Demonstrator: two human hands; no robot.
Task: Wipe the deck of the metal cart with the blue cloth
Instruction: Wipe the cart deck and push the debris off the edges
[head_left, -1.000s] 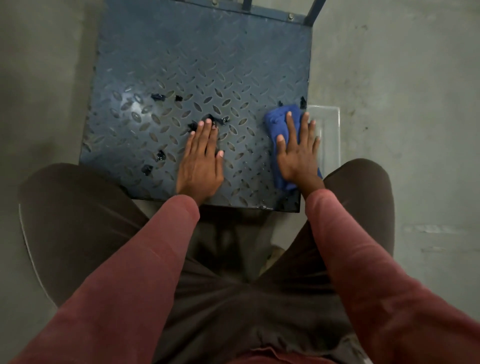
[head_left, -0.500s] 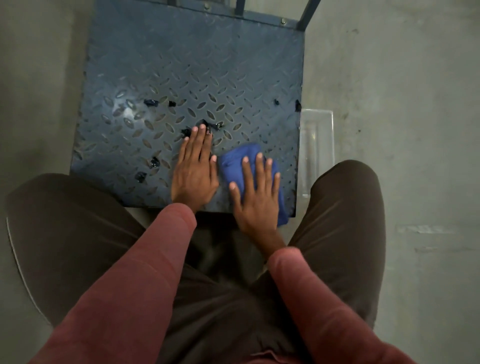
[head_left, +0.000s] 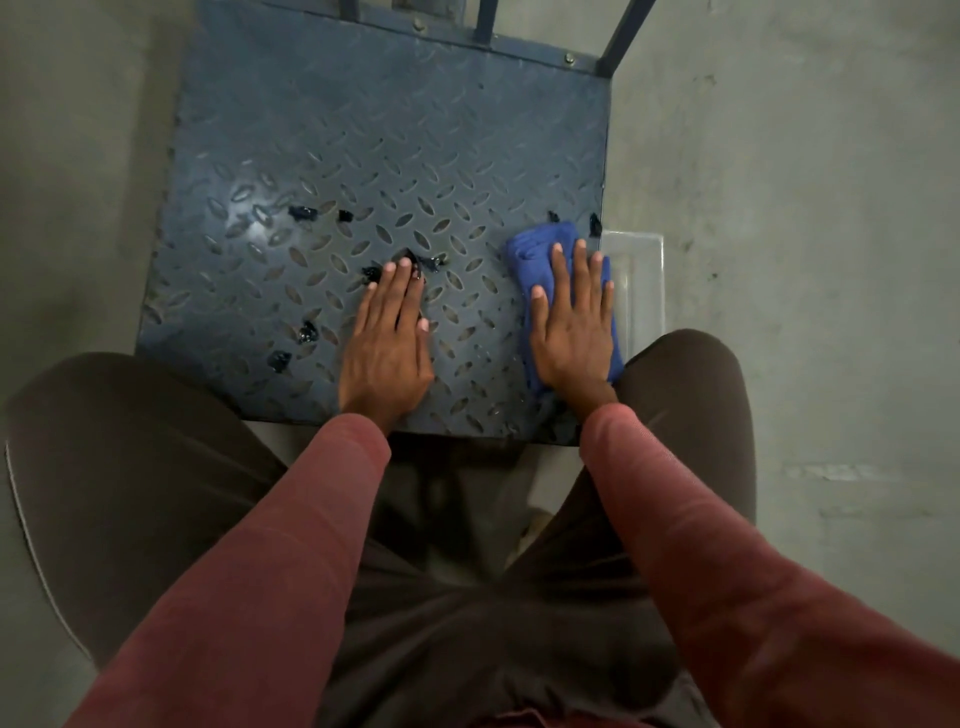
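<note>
Blue cloth (head_left: 535, 254) half-hidden under right hand (head_left: 571, 332)

Folded blue cloth (head_left: 535, 260) lies at the tread-plate deck's (head_left: 389, 145) right edge.

The right hand (head_left: 571, 332) has slid the blue cloth (head_left: 535, 260) back to the deck's (head_left: 363, 130) right edge.

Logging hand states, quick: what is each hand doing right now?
Left hand: open, flat on the cart deck, holding nothing.
Right hand: open, pressed flat on the blue cloth.
</note>
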